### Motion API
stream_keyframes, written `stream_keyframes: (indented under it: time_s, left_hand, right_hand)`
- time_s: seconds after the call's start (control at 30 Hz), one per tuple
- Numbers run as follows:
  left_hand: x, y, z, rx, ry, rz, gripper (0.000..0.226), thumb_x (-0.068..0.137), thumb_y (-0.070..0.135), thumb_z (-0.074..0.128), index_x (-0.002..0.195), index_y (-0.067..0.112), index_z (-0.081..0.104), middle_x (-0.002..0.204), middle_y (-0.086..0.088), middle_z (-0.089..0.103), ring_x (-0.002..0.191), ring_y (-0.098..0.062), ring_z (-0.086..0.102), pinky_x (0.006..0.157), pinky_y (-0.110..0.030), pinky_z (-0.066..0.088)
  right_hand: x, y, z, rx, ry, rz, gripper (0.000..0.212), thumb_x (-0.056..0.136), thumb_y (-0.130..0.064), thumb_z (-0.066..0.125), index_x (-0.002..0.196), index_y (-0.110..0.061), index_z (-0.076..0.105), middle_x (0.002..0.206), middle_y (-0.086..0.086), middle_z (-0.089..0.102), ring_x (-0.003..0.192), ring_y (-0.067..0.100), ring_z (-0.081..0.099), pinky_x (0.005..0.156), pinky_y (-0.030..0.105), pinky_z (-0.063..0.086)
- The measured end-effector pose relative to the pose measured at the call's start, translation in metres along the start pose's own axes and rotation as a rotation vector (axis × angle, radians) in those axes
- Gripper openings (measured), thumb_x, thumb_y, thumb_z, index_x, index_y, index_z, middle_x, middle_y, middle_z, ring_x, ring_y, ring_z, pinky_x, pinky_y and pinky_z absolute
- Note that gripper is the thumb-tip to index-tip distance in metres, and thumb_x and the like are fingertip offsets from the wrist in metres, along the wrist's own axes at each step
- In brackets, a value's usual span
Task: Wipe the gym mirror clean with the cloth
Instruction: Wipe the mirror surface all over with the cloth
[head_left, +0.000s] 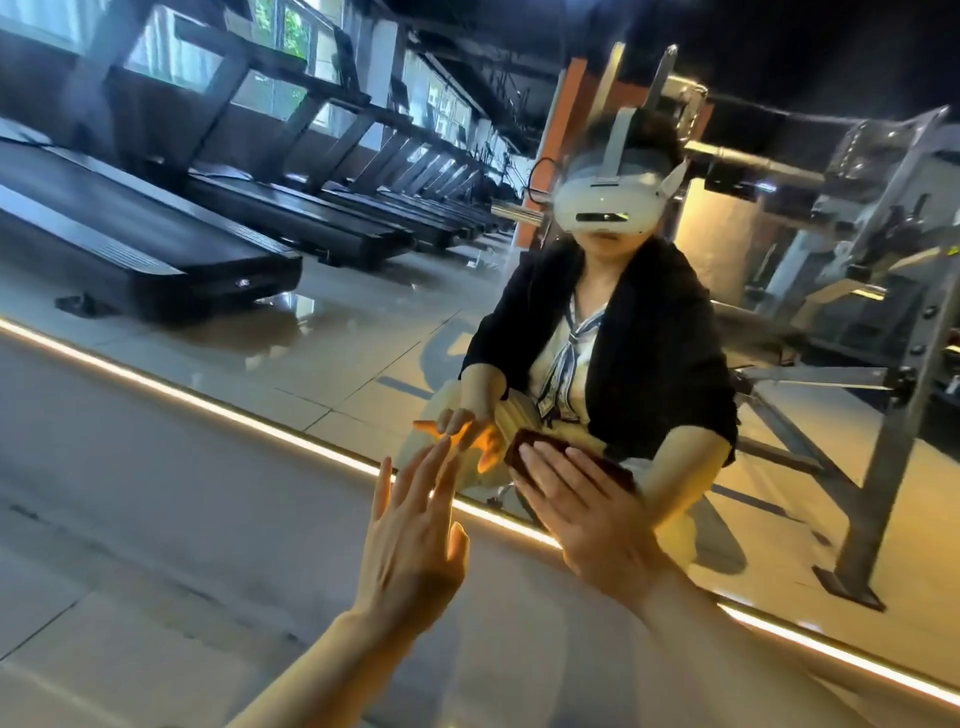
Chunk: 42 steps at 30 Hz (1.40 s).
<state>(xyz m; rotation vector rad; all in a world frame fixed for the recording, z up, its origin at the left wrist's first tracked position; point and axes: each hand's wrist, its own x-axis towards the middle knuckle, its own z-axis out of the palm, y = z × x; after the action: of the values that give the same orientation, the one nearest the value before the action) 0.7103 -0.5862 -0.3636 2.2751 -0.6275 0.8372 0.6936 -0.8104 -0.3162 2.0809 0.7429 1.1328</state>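
The gym mirror (322, 332) fills the upper part of the view, its lower edge marked by a glowing light strip (223, 410). A dark brown cloth (524, 441) lies flat against the glass near that edge. My right hand (582, 509) presses on the cloth with straight fingers, covering most of it. My left hand (415, 535) has its fingers spread, and their tips touch the glass just left of the cloth. Both hands show again as reflections in the mirror.
The mirror reflects a crouching person wearing a white headset (608, 208), a row of black treadmills (156, 244) and a grey weight rack (883, 322). Grey tiled floor (130, 545) lies below the light strip.
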Motion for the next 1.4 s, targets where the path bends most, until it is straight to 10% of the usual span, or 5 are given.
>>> stream_keyframes:
  time_s: [0.5, 0.7, 0.87, 1.07, 1.4]
  left_hand:
    - [-0.008, 0.021, 0.003, -0.178, -0.048, -0.157, 0.048, 0.088, 0.005, 0.069, 0.134, 0.015, 0.061, 0.129, -0.006, 0.063, 0.115, -0.024, 0.059, 0.091, -0.035, 0.051]
    - [-0.015, 0.050, -0.017, -1.156, -0.304, -0.741, 0.035, 0.103, 0.047, 0.036, 0.116, 0.031, 0.063, 0.107, 0.007, 0.073, 0.098, -0.006, 0.071, 0.070, -0.018, 0.055]
    - [-0.009, 0.059, -0.018, -1.301, -0.073, -0.846, 0.032, 0.105, 0.034, 0.043, 0.129, 0.019, 0.058, 0.110, -0.001, 0.072, 0.102, -0.016, 0.069, 0.078, -0.027, 0.054]
    - [0.034, 0.038, -0.002, -0.542, 0.526, -0.603, 0.043, 0.094, 0.030, 0.063, 0.133, 0.019, 0.049, 0.126, -0.001, 0.052, 0.111, -0.023, 0.056, 0.090, -0.006, 0.042]
    - [-0.009, 0.123, 0.105, -0.258, 0.334, -0.132, 0.047, 0.083, 0.017, 0.074, 0.118, 0.022, 0.044, 0.126, -0.006, 0.043, 0.095, -0.036, 0.063, 0.062, -0.040, 0.057]
  right_hand:
    - [-0.012, -0.054, 0.016, 0.299, 0.172, 0.427, 0.042, 0.100, 0.006, 0.044, 0.139, -0.003, 0.054, 0.147, 0.017, 0.045, 0.136, 0.032, 0.044, 0.116, 0.041, 0.037]
    - [0.038, -0.100, -0.029, 1.107, 0.240, 0.831, 0.034, 0.106, -0.010, 0.045, 0.140, -0.009, 0.047, 0.133, -0.018, 0.045, 0.122, -0.019, 0.043, 0.098, 0.005, 0.038]
    - [0.049, -0.090, -0.036, 1.139, 0.188, 0.799, 0.044, 0.105, -0.032, 0.033, 0.133, -0.012, 0.060, 0.147, 0.005, 0.051, 0.141, 0.007, 0.037, 0.118, 0.029, 0.032]
    - [-0.003, -0.038, -0.029, 0.597, 0.346, 0.792, 0.040, 0.101, -0.017, 0.046, 0.134, 0.003, 0.058, 0.146, 0.020, 0.046, 0.140, 0.035, 0.040, 0.110, 0.052, 0.040]
    - [-0.102, 0.007, -0.024, 0.358, 0.131, 0.640, 0.047, 0.101, -0.010, 0.042, 0.146, 0.000, 0.046, 0.157, 0.020, 0.036, 0.149, 0.035, 0.028, 0.122, 0.050, 0.025]
